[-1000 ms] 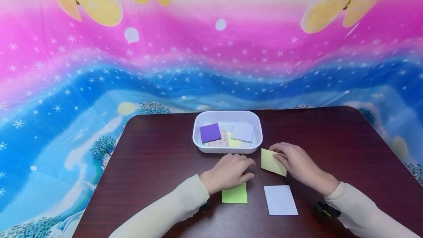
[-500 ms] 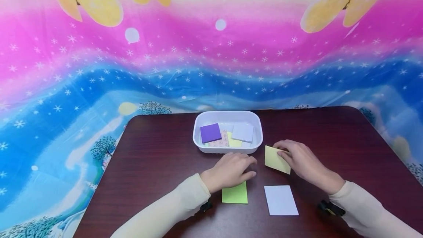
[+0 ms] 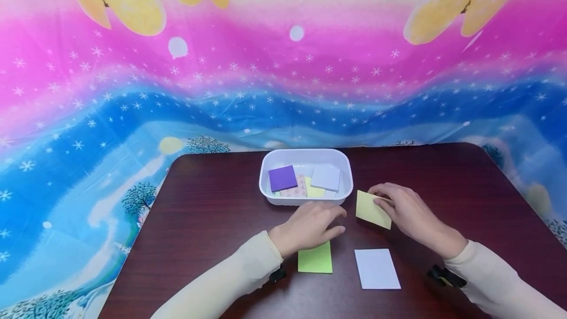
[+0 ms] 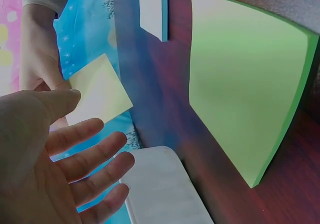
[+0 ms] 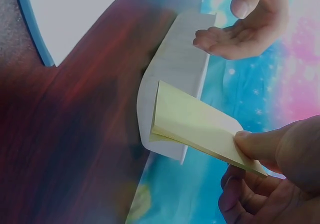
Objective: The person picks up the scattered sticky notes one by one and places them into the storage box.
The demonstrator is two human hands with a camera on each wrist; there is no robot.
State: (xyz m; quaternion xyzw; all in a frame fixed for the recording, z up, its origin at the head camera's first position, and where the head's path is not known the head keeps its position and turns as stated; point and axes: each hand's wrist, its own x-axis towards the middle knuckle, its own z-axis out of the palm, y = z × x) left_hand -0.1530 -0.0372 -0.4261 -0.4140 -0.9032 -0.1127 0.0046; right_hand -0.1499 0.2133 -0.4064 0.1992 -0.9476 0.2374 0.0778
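My right hand point(image 3: 409, 213) pinches a pale yellow sticky note pad point(image 3: 373, 209) between thumb and fingers, above the table to the right of the tray. In the right wrist view the pad point(image 5: 195, 124) looks thin, with one bottom sheet peeling slightly away. My left hand point(image 3: 305, 228) hovers, holding nothing, over a green sticky note pad point(image 3: 315, 259) and partly covers it in the head view. The left wrist view shows its fingers point(image 4: 95, 166) relaxed and spread, apart from the green pad point(image 4: 245, 78). A white pad point(image 3: 377, 269) with bluish edges lies to the right of the green one.
A white plastic tray point(image 3: 305, 201) stands at the back of the dark wooden table point(image 3: 212, 186). Inside it lie a purple pad point(image 3: 282, 178), a white pad point(image 3: 325, 177), a patterned pink pad point(image 3: 298, 188) and a yellow piece point(image 3: 315, 188). Behind hangs a printed cloth point(image 3: 283, 73).
My right hand has moved right and slightly away from me, carrying the yellow pad. The left hand has shifted only slightly right and toward the tray.
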